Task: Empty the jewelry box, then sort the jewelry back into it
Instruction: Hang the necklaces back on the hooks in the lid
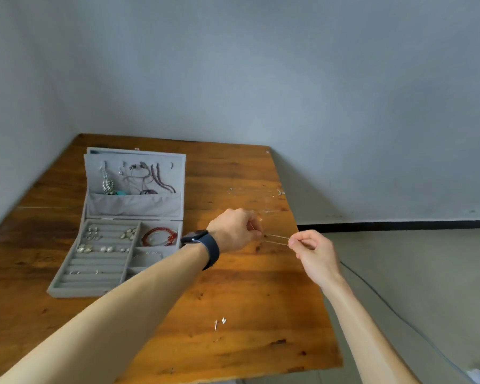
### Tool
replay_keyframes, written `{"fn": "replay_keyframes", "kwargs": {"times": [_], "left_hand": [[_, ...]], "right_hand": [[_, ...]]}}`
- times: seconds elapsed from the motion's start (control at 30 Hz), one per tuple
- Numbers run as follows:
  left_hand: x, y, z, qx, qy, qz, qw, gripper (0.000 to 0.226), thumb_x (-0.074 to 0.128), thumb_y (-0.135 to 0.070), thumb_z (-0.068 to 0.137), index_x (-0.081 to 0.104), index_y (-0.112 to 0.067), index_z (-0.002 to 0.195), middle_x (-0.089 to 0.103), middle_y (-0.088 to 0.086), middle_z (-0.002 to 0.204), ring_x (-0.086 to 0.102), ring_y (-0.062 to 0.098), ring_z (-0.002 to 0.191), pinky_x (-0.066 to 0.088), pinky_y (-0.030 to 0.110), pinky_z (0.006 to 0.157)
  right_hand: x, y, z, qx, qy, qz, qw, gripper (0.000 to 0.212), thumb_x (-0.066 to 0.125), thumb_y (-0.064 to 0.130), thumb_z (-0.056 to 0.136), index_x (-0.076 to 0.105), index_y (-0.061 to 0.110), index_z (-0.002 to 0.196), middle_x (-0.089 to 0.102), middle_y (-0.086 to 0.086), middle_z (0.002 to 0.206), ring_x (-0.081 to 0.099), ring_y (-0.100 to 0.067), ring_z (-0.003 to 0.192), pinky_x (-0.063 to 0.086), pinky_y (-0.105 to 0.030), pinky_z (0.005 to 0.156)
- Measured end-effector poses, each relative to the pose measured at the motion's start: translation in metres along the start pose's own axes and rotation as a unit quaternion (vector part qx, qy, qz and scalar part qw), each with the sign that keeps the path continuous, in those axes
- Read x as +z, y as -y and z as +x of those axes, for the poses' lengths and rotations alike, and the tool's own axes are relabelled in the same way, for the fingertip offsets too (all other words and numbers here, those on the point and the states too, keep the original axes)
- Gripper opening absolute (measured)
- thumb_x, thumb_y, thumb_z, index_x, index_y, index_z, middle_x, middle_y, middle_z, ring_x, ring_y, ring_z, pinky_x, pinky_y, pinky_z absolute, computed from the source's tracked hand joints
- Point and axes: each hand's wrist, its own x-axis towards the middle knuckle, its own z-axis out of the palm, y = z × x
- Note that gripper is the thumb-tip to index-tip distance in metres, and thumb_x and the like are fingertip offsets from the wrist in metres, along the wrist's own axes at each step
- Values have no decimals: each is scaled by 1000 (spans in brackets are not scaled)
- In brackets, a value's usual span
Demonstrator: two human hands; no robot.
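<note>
1. The tabletop is brown wood with dark knots. It stands in a corner of grey walls. On the right there is a grey floor with a dark strip at the foot of the wall, and a thin cable lies on this floor.
2. The jewelry box is grey and lies open on the left part of the tabletop. Its lid stands up at the far side and necklaces hang inside the lid. In the base, small silver pieces sit in the ring rows on the left. A red bracelet lies in the far right compartment, and a thin silver bangle lies in the compartment just in front of it.
3. A thin silver chain is stretched between the two hands, above the tabletop and to the right of the box. Its long axis goes left to right, almost level, and two strands show side by side.
4. The left hand wears a dark watch. Its grip is closed on the left end of the chain.
5. The right hand pinches the right end of the chain between thumb and finger.
6. Two small silver pieces lie on the tabletop nearer to the person. More small shiny pieces lie near the far right edge.
</note>
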Motion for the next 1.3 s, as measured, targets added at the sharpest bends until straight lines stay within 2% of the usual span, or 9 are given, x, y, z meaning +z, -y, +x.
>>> {"fn": "replay_keyframes", "kwargs": {"times": [0.07, 0.23, 0.33, 0.6, 0.77, 0.87, 0.97, 1.13, 1.3], "left_hand": [[3, -2, 31, -17, -27, 27, 999, 7, 64, -37, 92, 70, -34, 93, 70, -10, 93, 64, 14, 82, 56, 31, 71], [14, -2, 99, -27, -77, 89, 993, 9, 60, -38, 94, 68, -34, 96, 70, -8, 93, 64, 20, 86, 48, 30, 66], [22, 7, 123, -22, -102, 136, 985, 9, 57, -35, 96, 66, -33, 97, 70, -5, 98, 64, 23, 85, 45, 30, 65], [35, 24, 149, 26, -157, 211, 965, 19, 49, -29, 98, 68, -29, 103, 63, -3, 104, 61, 25, 89, 36, 31, 61], [34, 23, 145, 38, -155, 242, 957, 26, 44, -25, 97, 69, -27, 104, 63, -1, 102, 60, 26, 88, 34, 31, 58], [29, 18, 137, 32, -140, 249, 958, 27, 41, -25, 98, 67, -25, 107, 63, -1, 101, 59, 25, 85, 36, 31, 58], [20, 12, 124, 38, -142, 249, 957, 27, 42, -25, 99, 62, -24, 116, 63, 0, 104, 60, 25, 85, 38, 31, 57], [3, 8, 74, 51, -149, 222, 962, 34, 44, -27, 99, 55, -24, 130, 61, 1, 120, 57, 24, 106, 52, 35, 69], [-3, 14, -4, 61, -154, 202, 965, 42, 48, -30, 97, 51, -29, 138, 58, 1, 133, 54, 23, 116, 52, 36, 79]], "right_hand": [[3, -3, 33, 6, -13, -15, 1000, 5, 69, 26, 92, 69, 31, 91, 70, 16, 95, 64, -7, 96, 54, -30, 86], [12, -7, 108, 21, -46, -62, 997, 4, 69, 31, 92, 69, 33, 89, 67, 21, 90, 62, -2, 88, 40, -14, 66], [26, -15, 138, 7, -51, -92, 994, 5, 69, 31, 93, 68, 33, 88, 65, 20, 87, 57, 5, 80, 33, -8, 60], [54, -35, 174, -16, -84, -75, 993, 7, 68, 32, 93, 67, 36, 87, 66, 15, 93, 58, -5, 90, 37, -11, 69], [58, -38, 169, -15, -106, -50, 993, 8, 64, 30, 95, 67, 36, 99, 64, 15, 100, 56, -3, 94, 38, -13, 79], [51, -36, 162, -7, -98, -38, 994, 17, 64, 27, 96, 70, 30, 111, 63, 17, 101, 56, -2, 95, 35, -8, 77], [41, -29, 148, -6, -94, -45, 995, 20, 63, 25, 96, 68, 28, 115, 62, 18, 101, 55, -2, 96, 35, -11, 80], [22, -8, 100, -35, -87, -45, 995, 20, 62, 20, 96, 67, 28, 114, 67, 13, 110, 59, -6, 104, 41, -20, 89], [16, 9, 17, -79, -71, -17, 994, 19, 63, 20, 96, 67, 34, 109, 66, 16, 111, 60, -3, 106, 48, -21, 92]]}}
